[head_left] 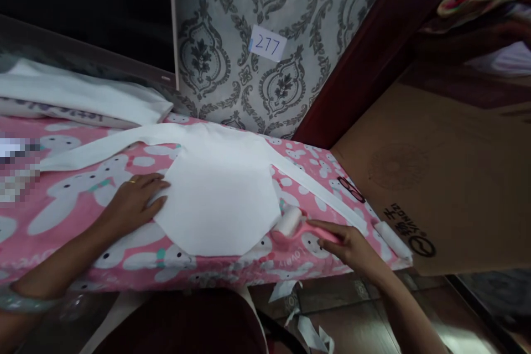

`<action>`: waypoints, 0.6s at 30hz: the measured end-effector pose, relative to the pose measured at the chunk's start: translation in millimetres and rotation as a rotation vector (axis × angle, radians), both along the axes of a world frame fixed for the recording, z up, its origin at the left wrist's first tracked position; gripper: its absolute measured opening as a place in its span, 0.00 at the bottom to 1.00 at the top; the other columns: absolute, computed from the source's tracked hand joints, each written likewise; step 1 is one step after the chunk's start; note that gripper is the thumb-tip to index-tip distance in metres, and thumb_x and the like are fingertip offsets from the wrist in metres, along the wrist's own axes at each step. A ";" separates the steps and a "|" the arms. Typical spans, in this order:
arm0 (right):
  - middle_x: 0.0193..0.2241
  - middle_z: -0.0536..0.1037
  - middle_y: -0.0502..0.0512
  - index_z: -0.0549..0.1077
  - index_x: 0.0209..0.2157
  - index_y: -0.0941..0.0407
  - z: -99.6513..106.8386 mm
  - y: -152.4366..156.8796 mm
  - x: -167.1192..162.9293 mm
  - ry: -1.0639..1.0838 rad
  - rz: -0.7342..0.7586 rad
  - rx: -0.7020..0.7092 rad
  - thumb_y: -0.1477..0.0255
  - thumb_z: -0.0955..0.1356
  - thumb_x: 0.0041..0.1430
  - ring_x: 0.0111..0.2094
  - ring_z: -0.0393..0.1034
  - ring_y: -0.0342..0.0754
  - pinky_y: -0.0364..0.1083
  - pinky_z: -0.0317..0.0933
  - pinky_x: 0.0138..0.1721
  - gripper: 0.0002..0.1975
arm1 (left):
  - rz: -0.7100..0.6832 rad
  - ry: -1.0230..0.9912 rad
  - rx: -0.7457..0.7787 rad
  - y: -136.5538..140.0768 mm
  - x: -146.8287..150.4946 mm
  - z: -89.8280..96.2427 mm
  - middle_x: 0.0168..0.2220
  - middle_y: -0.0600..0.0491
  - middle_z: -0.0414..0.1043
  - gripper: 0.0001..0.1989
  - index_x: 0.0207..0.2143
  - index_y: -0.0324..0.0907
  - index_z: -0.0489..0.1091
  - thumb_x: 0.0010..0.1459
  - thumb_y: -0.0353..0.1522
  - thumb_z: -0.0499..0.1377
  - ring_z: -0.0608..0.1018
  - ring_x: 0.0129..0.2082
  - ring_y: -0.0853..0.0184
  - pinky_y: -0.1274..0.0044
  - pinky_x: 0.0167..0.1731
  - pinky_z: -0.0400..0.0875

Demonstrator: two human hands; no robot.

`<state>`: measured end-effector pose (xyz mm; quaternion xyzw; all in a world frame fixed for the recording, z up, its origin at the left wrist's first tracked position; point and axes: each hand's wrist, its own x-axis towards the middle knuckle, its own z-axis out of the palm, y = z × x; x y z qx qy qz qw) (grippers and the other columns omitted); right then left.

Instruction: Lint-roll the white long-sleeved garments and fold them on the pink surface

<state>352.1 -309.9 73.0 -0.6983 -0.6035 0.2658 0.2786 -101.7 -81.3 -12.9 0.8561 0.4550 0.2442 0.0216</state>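
A flat white cloth piece (219,193) lies spread out, with a long strap-like strip running from each upper side; it looks like a small apron. My left hand (136,199) rests at its left edge, fingers stretched out and touching the border. In my right hand (348,240) is a lint roller (289,222), held by its pink handle. The white roller head sits beside the lower right edge of the cloth; whether it touches the cloth I cannot tell.
Pink rabbit-print cloth (78,199) covers the table. Scissors (352,189) and a white roll (393,239) lie at its right end, by a large cardboard box (448,177). Folded white fabric (83,94) is at the back left, below a dark screen (87,11). Scraps (311,332) lie on the floor.
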 end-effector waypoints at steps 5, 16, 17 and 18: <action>0.35 0.82 0.56 0.67 0.63 0.56 -1.3 21.0 -9.1 0.150 -0.126 0.032 0.61 0.68 0.55 0.21 0.67 0.44 0.44 0.63 0.22 0.34 | 0.010 -0.044 0.014 0.7 -0.6 -0.9 0.52 0.48 0.74 0.19 0.45 0.49 0.73 0.57 0.44 0.50 0.74 0.50 0.52 0.58 0.52 0.68; 0.41 0.82 0.58 0.73 0.56 0.56 -32.4 173.1 -85.1 0.076 -0.048 0.216 0.69 0.67 0.53 0.37 0.76 0.54 0.50 0.70 0.39 0.28 | -0.032 0.018 0.060 -3.4 -7.2 -2.3 0.59 0.47 0.71 0.22 0.52 0.48 0.74 0.60 0.41 0.51 0.75 0.52 0.54 0.62 0.51 0.69; 0.44 0.81 0.59 0.74 0.55 0.56 -34.9 173.8 -85.0 0.042 -0.039 0.240 0.69 0.66 0.52 0.42 0.76 0.56 0.52 0.70 0.43 0.27 | -0.035 0.005 0.052 -5.1 -6.9 -1.3 0.58 0.47 0.72 0.21 0.51 0.48 0.74 0.60 0.40 0.51 0.76 0.52 0.55 0.62 0.51 0.68; 0.47 0.81 0.60 0.75 0.54 0.56 -37.6 170.4 -83.2 0.015 -0.029 0.262 0.70 0.66 0.52 0.46 0.76 0.57 0.53 0.69 0.47 0.27 | -0.033 -0.009 0.043 -7.1 -6.3 -0.3 0.57 0.47 0.73 0.20 0.51 0.48 0.75 0.60 0.40 0.52 0.76 0.51 0.55 0.61 0.52 0.68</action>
